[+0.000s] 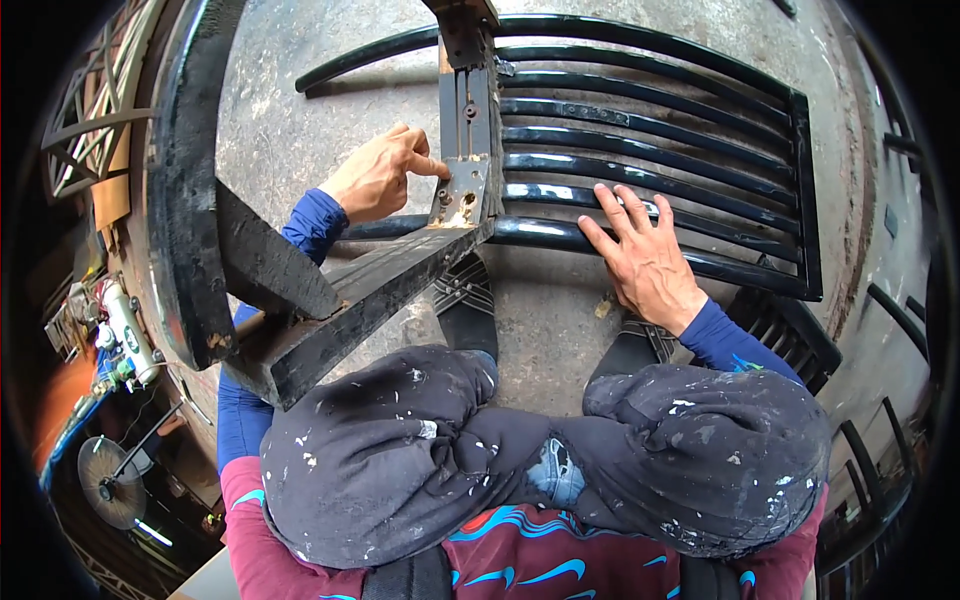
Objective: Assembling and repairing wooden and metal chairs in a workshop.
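Observation:
A black-painted slatted chair lies on the floor before me, its curved slats running across to a crossbar at the right. My left hand reaches in from behind a thick black leg. Its index finger stretches out and touches the dark corner plate at the joint, while the other fingers curl under, partly hidden. Holes and pale, chipped wood show on that plate. My right hand lies with spread fingers over the two nearest slats, holding nothing.
A thick black leg and brace rise close at my left, above my forearm. My knees are bent below the chair. A standing fan and a white cylinder are at far left. More black slatted furniture lies at right.

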A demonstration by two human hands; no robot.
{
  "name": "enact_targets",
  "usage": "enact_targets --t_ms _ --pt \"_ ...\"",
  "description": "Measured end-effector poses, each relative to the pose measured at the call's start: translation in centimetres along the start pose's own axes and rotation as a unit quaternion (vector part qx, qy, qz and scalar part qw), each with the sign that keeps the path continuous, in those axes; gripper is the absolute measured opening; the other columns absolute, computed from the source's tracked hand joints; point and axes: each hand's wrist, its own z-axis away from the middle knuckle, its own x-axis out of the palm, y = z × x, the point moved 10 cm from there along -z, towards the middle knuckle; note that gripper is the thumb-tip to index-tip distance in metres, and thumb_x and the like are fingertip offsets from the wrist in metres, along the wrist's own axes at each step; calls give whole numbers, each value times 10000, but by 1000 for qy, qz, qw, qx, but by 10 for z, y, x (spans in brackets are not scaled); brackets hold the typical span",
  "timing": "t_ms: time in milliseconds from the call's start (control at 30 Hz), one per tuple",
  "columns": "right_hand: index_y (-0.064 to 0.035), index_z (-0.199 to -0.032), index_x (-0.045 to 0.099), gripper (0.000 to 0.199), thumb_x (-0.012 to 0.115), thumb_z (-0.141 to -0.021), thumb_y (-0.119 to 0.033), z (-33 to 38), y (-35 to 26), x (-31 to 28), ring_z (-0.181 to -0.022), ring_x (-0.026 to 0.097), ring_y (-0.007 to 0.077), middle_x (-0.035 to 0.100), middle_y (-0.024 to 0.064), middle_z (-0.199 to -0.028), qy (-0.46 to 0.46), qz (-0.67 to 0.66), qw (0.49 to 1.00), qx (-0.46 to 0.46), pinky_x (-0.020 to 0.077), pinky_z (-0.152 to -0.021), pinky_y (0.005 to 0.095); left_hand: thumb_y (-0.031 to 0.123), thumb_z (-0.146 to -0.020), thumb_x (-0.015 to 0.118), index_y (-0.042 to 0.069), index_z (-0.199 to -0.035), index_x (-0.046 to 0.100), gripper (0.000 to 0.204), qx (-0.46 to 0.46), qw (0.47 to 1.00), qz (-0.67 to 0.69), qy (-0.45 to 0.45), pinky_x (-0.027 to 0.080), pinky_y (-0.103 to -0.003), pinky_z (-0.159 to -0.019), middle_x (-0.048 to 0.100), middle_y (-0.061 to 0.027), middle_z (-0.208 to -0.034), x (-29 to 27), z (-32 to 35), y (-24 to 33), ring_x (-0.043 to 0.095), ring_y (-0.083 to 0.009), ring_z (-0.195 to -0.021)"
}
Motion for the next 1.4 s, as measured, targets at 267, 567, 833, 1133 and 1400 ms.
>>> enact_targets --t_ms 267,567,833,1133,1400 --pt "-108 -1375 500 715 743 -705 -159 -1 -8 -8 -1383 337 369 344 204 -1505 -10 16 1000 1 312 -1062 619 -153 -759 446 197 -1145 746 601 -6 1000 -8 -21 480 -347 -818 540 -86 -886 6 6 -6 526 -254 -885" --pt "-149 -1378 530 767 618 -646 64 -84 -9 -30 -951 524 320 483 144 -999 81 -229 968 -54 471 -818 407 -123 -754 473 140 -1194 718 569 12 1000 -16 16 462 -399 -798 527 -139 -891 4 16 4 529 -304 -861" --pt "-170 -1313 558 616 567 -724 9 -130 -28 -25 -921 593 367 484 184 -998 80 -169 975 -121 513 -728 461 -80 -739 614 223 -1354 614 685 -64 994 73 39 435 -369 -805 513 -115 -917 22 45 -3 514 -273 -877" --pt "-161 -1317 557 596 598 -731 -63 -121 -29 -32 -843 626 387 546 183 -988 114 -193 968 -110 511 -734 470 -132 -704 491 179 -1241 697 654 -38 994 83 67 445 -395 -783 555 -175 -902 5 36 -3 540 -336 -848" --pt "-155 -1288 571 534 608 -756 -118 -122 -26 -31 -833 652 398 562 215 -1018 93 -230 964 -91 526 -725 477 -80 -721 490 112 -1243 684 589 -46 998 39 16 455 -374 -840 528 -159 -902 2 28 8 554 -308 -929"
